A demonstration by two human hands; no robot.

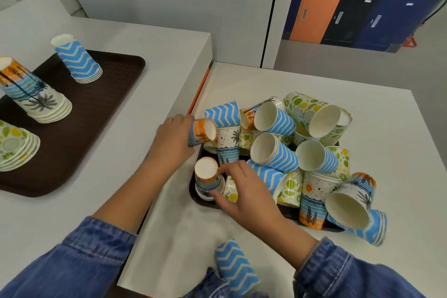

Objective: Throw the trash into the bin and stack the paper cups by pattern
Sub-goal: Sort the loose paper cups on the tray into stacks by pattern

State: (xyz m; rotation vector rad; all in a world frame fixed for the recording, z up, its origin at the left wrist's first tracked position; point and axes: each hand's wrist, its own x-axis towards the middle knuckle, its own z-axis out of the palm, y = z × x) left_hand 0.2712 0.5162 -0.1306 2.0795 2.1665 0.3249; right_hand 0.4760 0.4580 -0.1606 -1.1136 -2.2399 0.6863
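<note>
A jumble of paper cups (pixel 285 152) in zigzag, palm-beach and citrus patterns covers a dark tray (pixel 193 191) on the right table. My left hand (pixel 173 139) holds a palm-beach cup (pixel 202 132) on its side, base pointing right. My right hand (pixel 244 189) touches an upside-down palm-beach cup stack (pixel 208 178) at the tray's near left corner, fingers around its side. On the left table a brown tray (pixel 84 128) carries three upside-down stacks: blue zigzag (pixel 77 59), palm-beach (pixel 31 91) and citrus (pixel 14 145).
A blue zigzag cup (pixel 235 267) lies near my body at the bottom edge. An orange strip (pixel 199 88) marks the gap between the two white tables. Grey panels and coloured lockers (pixel 358 5) stand behind. No bin is in sight.
</note>
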